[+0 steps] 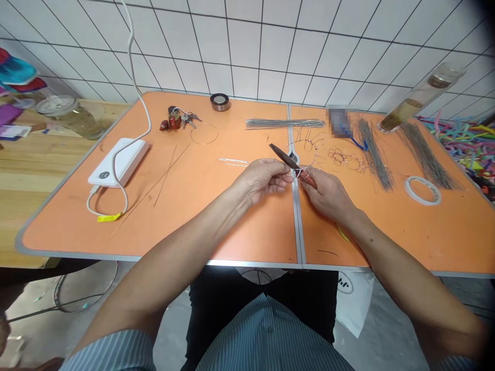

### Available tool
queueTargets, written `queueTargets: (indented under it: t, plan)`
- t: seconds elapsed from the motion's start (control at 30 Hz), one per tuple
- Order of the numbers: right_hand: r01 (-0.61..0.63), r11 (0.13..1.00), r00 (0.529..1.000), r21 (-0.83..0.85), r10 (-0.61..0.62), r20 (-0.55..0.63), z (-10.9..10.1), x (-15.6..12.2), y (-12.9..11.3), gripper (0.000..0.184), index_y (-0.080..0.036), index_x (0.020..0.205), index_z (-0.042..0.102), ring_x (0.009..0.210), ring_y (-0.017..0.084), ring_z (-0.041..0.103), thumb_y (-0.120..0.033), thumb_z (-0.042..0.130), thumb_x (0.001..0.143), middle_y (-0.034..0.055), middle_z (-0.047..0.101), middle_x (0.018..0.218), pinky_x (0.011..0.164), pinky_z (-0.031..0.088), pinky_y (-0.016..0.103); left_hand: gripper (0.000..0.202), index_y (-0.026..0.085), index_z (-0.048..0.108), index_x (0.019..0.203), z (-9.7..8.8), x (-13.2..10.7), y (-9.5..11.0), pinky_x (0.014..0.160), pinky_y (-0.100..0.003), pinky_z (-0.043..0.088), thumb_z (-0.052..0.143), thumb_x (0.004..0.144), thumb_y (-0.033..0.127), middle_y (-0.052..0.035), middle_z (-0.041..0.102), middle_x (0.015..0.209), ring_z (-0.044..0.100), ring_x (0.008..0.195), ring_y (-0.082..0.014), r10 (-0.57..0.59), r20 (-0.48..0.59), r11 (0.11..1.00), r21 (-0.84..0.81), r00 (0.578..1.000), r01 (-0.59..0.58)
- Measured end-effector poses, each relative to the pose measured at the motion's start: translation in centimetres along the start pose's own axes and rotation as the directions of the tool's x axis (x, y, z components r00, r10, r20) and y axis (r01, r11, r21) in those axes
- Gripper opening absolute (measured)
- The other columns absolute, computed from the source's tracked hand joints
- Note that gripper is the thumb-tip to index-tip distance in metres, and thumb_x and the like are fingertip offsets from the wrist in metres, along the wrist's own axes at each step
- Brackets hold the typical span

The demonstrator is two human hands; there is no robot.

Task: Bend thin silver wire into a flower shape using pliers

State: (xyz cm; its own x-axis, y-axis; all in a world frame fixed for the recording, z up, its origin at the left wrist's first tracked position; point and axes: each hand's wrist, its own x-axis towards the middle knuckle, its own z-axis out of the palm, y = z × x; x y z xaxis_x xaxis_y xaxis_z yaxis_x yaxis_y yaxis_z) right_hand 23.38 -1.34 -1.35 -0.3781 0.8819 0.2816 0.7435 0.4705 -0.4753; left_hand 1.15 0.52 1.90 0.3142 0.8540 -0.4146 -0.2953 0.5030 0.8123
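Observation:
My right hand [328, 193] is wrapped round the reddish-brown handle of a pair of pliers [284, 155], whose dark, tapered end points up and left. Thin bent wire [297, 173] with small loops lies between my two hands, by the pliers. My left hand [265, 181] pinches the near side of this wire with thumb and fingertips. Just beyond them, looped wire shapes [307, 140] rest on the table, and a wire piece of flower-like loops [348, 159] lies to the right. Short straight wires [234, 162] lie left of my left hand.
The orange folding table [232, 221] has a metal seam. At left are a white power bank [118, 162] with cable and keys [188, 118]; behind, a tape roll [220, 102]. Wire bundles [375, 154], white tape [423, 190] and a tilted glass bottle [419, 98] are at right.

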Motion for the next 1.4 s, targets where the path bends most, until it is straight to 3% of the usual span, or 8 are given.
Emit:
queueTargets:
  t: [0.17,0.47,0.63,0.8,1.03,1.2,1.4]
  plan:
    - [-0.079,0.995,0.997,-0.057,0.080,0.015,0.1,0.1,-0.7,0.034,-0.027,0.081,0.047,0.072,0.023,0.057,-0.047,0.053,0.107,0.0040,0.064,0.078,0.070,0.036,0.035,0.015,0.011,0.071,0.076,0.1,0.0,0.0,0.049,-0.017,0.049,0.072,0.090,0.007,-0.0058,0.075,0.065,0.060,0.044,-0.0064,-0.009,-0.008,1.000,-0.004,1.000,0.009]
    - [-0.185,0.980,0.983,-0.072,0.185,0.001,0.5,-0.3,-1.3,0.045,-0.027,0.077,0.042,0.062,0.019,0.046,-0.061,0.058,0.101,0.0002,0.055,0.067,0.065,0.030,0.035,0.016,0.011,0.071,0.075,0.1,0.3,-0.2,0.047,-0.017,0.049,0.071,0.090,0.006,-0.0052,0.074,0.064,0.060,0.043,-0.0067,-0.014,0.003,1.000,0.009,1.000,0.014]
    - [-0.210,0.977,0.977,-0.041,0.211,0.030,0.3,-0.3,-1.4,0.049,-0.026,0.079,0.048,0.068,0.021,0.053,-0.066,0.050,0.106,0.0039,0.063,0.073,0.067,0.032,0.035,0.015,0.011,0.072,0.076,-0.2,0.4,-0.3,0.047,-0.017,0.050,0.071,0.090,0.007,-0.0052,0.074,0.064,0.061,0.043,-0.0073,-0.013,0.011,1.000,0.017,1.000,0.013]
    - [-0.192,0.981,0.981,-0.025,0.192,0.028,0.2,-0.4,-1.4,0.056,-0.026,0.075,0.045,0.066,0.020,0.049,-0.071,0.044,0.108,0.0033,0.059,0.070,0.066,0.032,0.035,0.020,0.011,0.073,0.074,-0.2,0.4,-0.2,0.046,-0.016,0.050,0.068,0.093,0.007,-0.0039,0.073,0.063,0.061,0.042,-0.0065,-0.007,0.026,1.000,0.028,1.000,0.006]
    - [-0.256,0.967,0.966,-0.009,0.256,0.025,0.5,-0.1,-1.3,0.046,-0.026,0.077,0.051,0.066,0.019,0.051,-0.064,0.068,0.097,0.0009,0.062,0.070,0.064,0.032,0.034,0.015,0.011,0.073,0.077,-0.1,0.2,-0.2,0.047,-0.017,0.051,0.071,0.091,0.007,-0.0050,0.075,0.065,0.062,0.044,-0.0072,0.004,0.017,0.999,0.037,1.000,-0.004]
    - [-0.263,0.965,0.965,0.007,0.263,0.008,0.8,0.0,-1.1,0.056,-0.025,0.073,0.049,0.062,0.018,0.047,-0.072,0.062,0.100,0.0017,0.061,0.068,0.062,0.029,0.035,0.015,0.011,0.072,0.077,0.1,-0.1,0.0,0.047,-0.018,0.050,0.069,0.091,0.006,-0.0046,0.074,0.065,0.061,0.043,-0.0070,0.004,0.005,0.998,0.062,1.000,-0.005]
    - [-0.241,0.969,0.970,0.054,0.241,-0.002,0.7,0.1,-1.3,0.058,-0.024,0.078,0.059,0.067,0.019,0.054,-0.077,0.059,0.101,0.0031,0.067,0.072,0.064,0.032,0.033,0.017,0.012,0.070,0.076,0.6,-0.5,0.2,0.046,-0.016,0.048,0.066,0.092,0.007,-0.0040,0.072,0.063,0.060,0.043,-0.0069,-0.059,0.000,0.998,-0.006,0.998,0.059]
